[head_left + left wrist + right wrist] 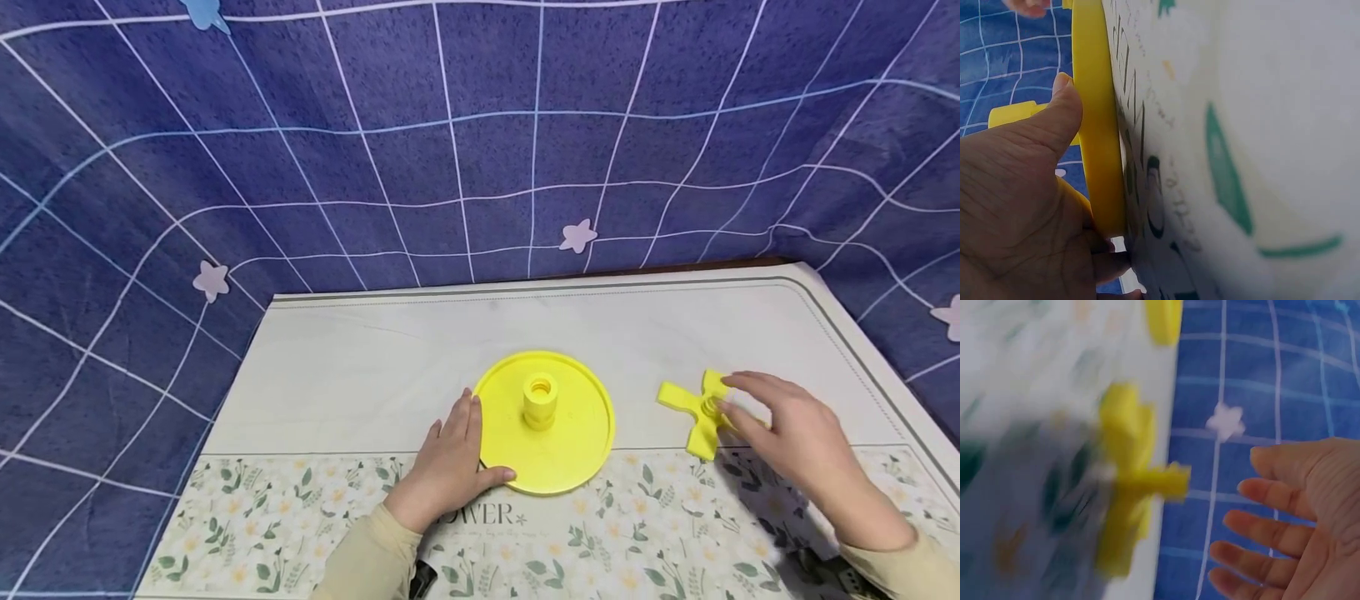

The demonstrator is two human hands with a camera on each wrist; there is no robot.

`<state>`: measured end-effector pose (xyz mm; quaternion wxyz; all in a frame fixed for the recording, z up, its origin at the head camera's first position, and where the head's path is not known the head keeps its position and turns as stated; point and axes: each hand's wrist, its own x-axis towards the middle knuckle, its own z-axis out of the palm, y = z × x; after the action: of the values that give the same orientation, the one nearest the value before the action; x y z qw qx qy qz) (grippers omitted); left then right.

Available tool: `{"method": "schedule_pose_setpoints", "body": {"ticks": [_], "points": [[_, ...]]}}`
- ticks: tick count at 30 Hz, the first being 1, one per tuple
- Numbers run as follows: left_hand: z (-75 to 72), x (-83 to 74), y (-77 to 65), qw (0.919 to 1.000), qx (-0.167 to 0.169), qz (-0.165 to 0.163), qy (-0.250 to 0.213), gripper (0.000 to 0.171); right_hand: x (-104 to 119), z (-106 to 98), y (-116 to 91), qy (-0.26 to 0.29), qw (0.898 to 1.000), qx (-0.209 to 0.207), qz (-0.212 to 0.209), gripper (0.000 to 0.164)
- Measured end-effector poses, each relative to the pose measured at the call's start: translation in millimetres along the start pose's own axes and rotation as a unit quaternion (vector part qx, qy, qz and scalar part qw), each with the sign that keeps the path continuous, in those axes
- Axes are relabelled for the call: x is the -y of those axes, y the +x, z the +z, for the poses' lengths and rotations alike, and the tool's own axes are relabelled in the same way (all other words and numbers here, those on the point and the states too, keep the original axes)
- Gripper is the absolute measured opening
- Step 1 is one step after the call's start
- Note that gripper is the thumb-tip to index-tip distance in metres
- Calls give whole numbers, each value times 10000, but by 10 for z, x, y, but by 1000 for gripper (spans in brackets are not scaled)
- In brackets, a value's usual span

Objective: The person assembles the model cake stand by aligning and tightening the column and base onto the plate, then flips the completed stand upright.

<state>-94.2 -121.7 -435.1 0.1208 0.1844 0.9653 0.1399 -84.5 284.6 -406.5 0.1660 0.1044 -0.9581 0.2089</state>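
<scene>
A round yellow plate-like disc [570, 458] with a raised rim lies flat on the table. From its middle rises a short yellow hollow post [540, 400]. My left hand [447, 467] rests against the disc's left side, fingers straight along the rim and thumb on the front edge; the left wrist view shows the thumb [1066, 112] on the rim. To the right lies a yellow cross-shaped piece [703, 429] with a threaded stub [1175, 481] standing up. Above it hovers my right hand [798, 429], fingers spread; in the right wrist view a gap separates them from the stub.
A white cloth with a floral front band [247, 525] covers the table [360, 358]. Behind the table and at both sides hangs a blue grid-patterned curtain [405, 175] with star shapes. Dark straps show at both wrists.
</scene>
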Motion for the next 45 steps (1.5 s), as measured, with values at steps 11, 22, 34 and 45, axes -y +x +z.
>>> {"method": "schedule_pose_setpoints", "body": {"ticks": [11, 22, 34, 45], "points": [[-12, -11, -9, 10000, -9, -11, 39, 107, -429, 54, -145, -920, 9684, 1963, 1232, 53], [-5, -10, -10, 9999, 5, -1, -135, 106, -403, -4, -89, -453, 9732, 1862, 1270, 41], [-25, -19, -16, 9999, -2, -31, -138, 105, -47, -36, -5, 1062, 9936, -65, 371, 36], [-5, -6, -16, 10000, 24, -54, -66, 108, 423, 81, 295, 1692, 9777, -973, -771, 44]]}}
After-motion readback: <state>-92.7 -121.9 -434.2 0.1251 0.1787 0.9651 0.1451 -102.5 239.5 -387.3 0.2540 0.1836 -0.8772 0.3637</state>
